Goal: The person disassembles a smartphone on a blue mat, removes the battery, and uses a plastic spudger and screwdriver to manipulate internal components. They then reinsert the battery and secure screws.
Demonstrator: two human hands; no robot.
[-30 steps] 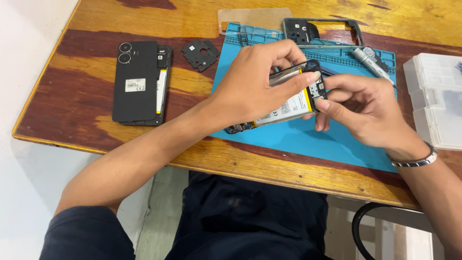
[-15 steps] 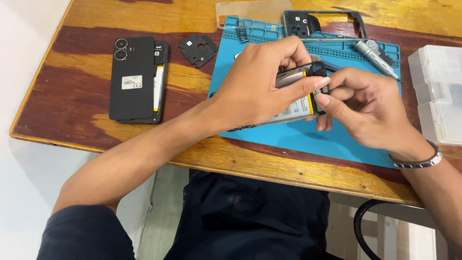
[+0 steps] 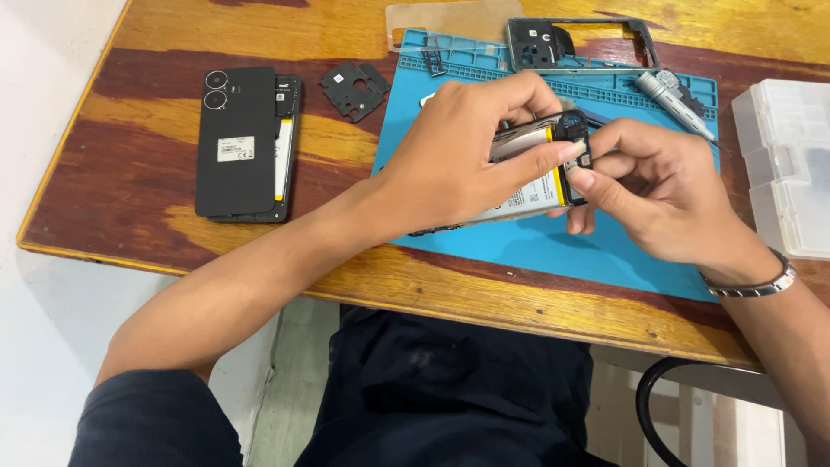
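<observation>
Two bare hands meet over the blue work mat (image 3: 605, 251), which lies on a worn wooden table (image 3: 130, 190). The left hand (image 3: 458, 164) curls over an opened phone (image 3: 536, 186), its fingers closed on the body and the thumb pressed along the edge, holding it tilted just above the mat. The right hand (image 3: 657, 195), with a metal bracelet (image 3: 752, 281) at the wrist, has its fingertips pinched together at the phone's upper corner; whether they hold a small tool or part, I cannot tell. Left of the mat, well apart, lies a second dark phone (image 3: 238, 143) with its back cover shifted aside, and a small black plate (image 3: 354, 86) just beyond it. Farther off, a phone frame (image 3: 581, 43) rests at the mat's top edge, a screwdriver (image 3: 674, 99) beside it, and a clear plastic box (image 3: 787, 164) at the right.
</observation>
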